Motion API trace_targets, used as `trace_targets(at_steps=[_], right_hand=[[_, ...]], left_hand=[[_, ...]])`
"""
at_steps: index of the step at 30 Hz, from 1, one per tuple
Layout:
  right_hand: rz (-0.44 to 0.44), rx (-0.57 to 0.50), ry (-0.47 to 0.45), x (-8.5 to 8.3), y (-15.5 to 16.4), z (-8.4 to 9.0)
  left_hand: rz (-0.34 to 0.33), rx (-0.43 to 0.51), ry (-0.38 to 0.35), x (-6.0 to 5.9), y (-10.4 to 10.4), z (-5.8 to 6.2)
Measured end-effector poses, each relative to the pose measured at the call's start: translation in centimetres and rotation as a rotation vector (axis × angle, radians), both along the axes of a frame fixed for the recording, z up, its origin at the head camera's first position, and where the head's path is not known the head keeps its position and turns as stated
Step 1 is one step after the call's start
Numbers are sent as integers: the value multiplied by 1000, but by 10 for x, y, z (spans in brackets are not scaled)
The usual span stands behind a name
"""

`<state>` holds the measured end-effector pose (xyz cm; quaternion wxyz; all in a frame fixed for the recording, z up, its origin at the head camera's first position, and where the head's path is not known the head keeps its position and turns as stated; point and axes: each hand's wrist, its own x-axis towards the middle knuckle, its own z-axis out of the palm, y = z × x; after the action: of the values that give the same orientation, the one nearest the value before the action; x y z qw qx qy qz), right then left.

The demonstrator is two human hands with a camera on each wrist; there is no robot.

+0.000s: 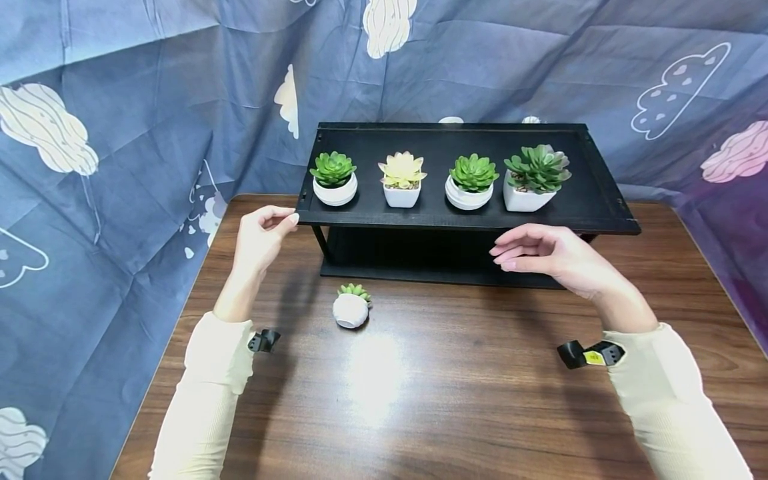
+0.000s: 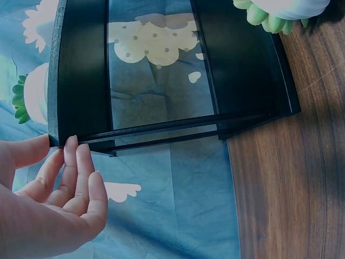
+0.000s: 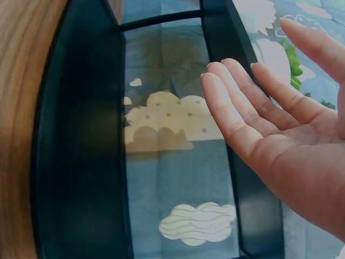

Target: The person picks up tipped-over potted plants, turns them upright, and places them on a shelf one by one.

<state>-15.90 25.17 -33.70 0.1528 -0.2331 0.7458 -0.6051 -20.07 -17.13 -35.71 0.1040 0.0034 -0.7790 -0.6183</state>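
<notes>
A black two-tier shelf [image 1: 420, 219] stands on the wooden table. My left hand [image 1: 259, 237] pinches its front left corner, the thumb on one side of the upper board and the fingertips [image 2: 70, 143] against the other. The right hand [image 1: 546, 257] is in front of the shelf's right half, holding nothing, its fingers [image 3: 259, 100] loosely extended. On the upper board, from left to right, are a green succulent [image 1: 335, 179], a yellow succulent [image 1: 403, 179], another green succulent [image 1: 471, 182] and a darker leafy succulent [image 1: 534, 179], all in white pots.
A small succulent in a round white pot [image 1: 351, 311] lies tipped over on the table [image 1: 444, 373], in front of the shelf's left part. Behind the shelf hangs a blue cloth [image 1: 480, 60] with cloud prints. Bare lower board [image 2: 242, 65] shows in the left wrist view.
</notes>
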Motion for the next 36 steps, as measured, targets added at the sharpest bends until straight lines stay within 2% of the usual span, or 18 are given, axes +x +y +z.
trace_targets(at_steps=[10, 17, 28, 36], right_hand=[[-17, -59, -140, -3, -23, -26], [-48, -46, -226, -1, -49, -50], [-27, -79, -274, 3, -96, -87], [-24, -79, -346, 6, -125, -101]], left_hand=[[0, -4, -1, 0, 0, 1], [0, -7, 4, 0, -1, 0], [3, -12, 3, -1, 0, -1], [8, 3, 6, -1, 1, -1]])
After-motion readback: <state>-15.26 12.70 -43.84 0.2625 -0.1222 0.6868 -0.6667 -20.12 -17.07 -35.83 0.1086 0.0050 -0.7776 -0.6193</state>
